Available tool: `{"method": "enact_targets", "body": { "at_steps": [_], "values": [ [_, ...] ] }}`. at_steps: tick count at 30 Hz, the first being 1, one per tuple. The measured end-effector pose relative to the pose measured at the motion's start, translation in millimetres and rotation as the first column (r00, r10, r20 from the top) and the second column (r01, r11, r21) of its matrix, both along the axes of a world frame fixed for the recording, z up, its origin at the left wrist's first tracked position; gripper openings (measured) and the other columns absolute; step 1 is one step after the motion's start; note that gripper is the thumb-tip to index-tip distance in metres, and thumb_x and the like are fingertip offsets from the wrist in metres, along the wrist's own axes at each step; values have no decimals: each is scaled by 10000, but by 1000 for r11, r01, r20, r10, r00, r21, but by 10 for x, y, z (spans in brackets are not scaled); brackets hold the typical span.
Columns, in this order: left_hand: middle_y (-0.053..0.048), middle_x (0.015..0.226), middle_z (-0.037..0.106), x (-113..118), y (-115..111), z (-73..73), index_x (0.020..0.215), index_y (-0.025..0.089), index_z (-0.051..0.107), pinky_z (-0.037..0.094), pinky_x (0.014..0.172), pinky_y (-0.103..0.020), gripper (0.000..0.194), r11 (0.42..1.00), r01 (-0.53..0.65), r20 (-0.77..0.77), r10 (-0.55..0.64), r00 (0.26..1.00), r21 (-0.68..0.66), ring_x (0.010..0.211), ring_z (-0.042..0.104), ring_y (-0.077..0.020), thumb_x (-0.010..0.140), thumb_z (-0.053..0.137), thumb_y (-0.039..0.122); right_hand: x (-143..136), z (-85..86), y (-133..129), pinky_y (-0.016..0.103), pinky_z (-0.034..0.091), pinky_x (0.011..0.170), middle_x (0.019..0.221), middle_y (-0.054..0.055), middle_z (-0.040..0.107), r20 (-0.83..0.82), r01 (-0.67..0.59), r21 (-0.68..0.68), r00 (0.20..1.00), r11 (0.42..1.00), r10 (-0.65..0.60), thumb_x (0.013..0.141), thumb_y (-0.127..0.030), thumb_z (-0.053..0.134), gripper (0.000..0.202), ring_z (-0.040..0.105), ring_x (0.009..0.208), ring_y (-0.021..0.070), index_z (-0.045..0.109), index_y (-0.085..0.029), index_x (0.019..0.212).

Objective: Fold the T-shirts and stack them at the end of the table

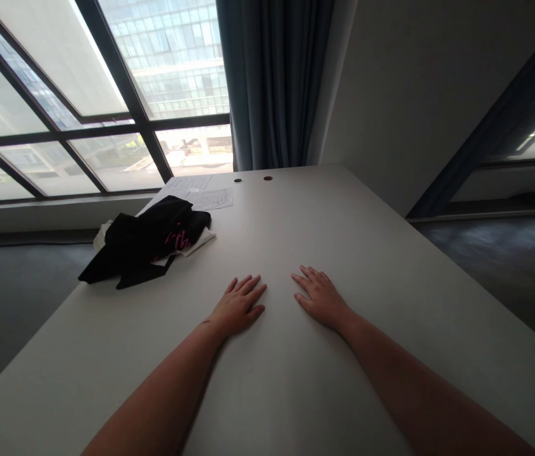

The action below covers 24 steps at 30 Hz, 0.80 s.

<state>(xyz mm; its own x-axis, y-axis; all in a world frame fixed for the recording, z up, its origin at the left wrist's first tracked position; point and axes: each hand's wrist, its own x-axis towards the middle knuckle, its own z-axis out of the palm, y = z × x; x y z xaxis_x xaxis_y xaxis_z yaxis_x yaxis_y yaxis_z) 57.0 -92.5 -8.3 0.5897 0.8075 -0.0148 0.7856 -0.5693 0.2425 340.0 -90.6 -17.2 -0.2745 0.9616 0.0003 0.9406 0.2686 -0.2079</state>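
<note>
Both palms lie face down on a white table (276, 373), a short gap between them. My left hand (240, 305) rests flat with its fingers spread and holds nothing. To its right, my right hand (319, 297) also lies flat, fingers apart, touching only the tabletop. Beyond my left hand, toward the table's left edge, sits a crumpled heap of black cloth (141, 237) with pink lettering on it. Some white material (203, 242) sticks out from under the heap; what it is I cannot tell.
Sheets of paper with writing (213, 199) lie at the far left of the table. Two round holes, one pale-rimmed (238, 181) and one dark (268, 178), sit near the far edge. Behind stand a blue curtain (276, 82) and a large window with dark frames (141, 123).
</note>
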Motion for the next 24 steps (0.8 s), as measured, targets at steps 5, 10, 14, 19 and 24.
{"method": "enact_targets", "body": {
  "at_steps": [5,10,14,19,24],
  "values": [
    [-24,1679,312,34,-5,-4,1599,291,363,136,1297,-492,610,999,-53,-1,53,999,4,1560,260,-239,1021,453,464,-4,23,-4,487,175,1252,1663,144,325,11,-3,-12,1000,1000,3,976,-369,490,597,289,1532,304,485,-197,1548],
    [-23,1674,320,70,-27,13,1596,280,369,151,1294,-493,602,997,-80,-8,80,997,9,1554,278,-241,1022,441,447,-3,25,-6,490,174,1251,1660,147,330,2,-2,-12,1000,1000,2,974,-373,490,596,293,1530,304,491,-196,1543],
    [-20,1676,318,68,-34,-4,1596,286,367,160,1294,-485,600,996,-84,-11,84,996,20,1553,280,-241,1023,425,455,4,-5,3,494,174,1250,1662,141,329,-7,-6,-1,1000,1000,6,969,-387,482,600,296,1528,301,492,-204,1541],
    [-59,1674,322,43,28,-56,1603,230,352,205,1283,-463,609,977,-207,-18,208,978,55,1546,298,-245,1029,360,433,9,-19,8,497,180,1247,1661,148,328,-3,-7,-6,1000,1000,7,969,-385,474,602,290,1531,302,492,-203,1542],
    [-107,1665,334,59,226,-91,1611,202,329,227,1264,-483,630,914,-396,-6,398,917,89,1541,307,-273,1023,324,427,22,-47,18,494,171,1250,1661,142,331,-10,-8,7,1000,1000,9,969,-388,477,601,293,1528,300,492,-205,1542]
  ]
}}
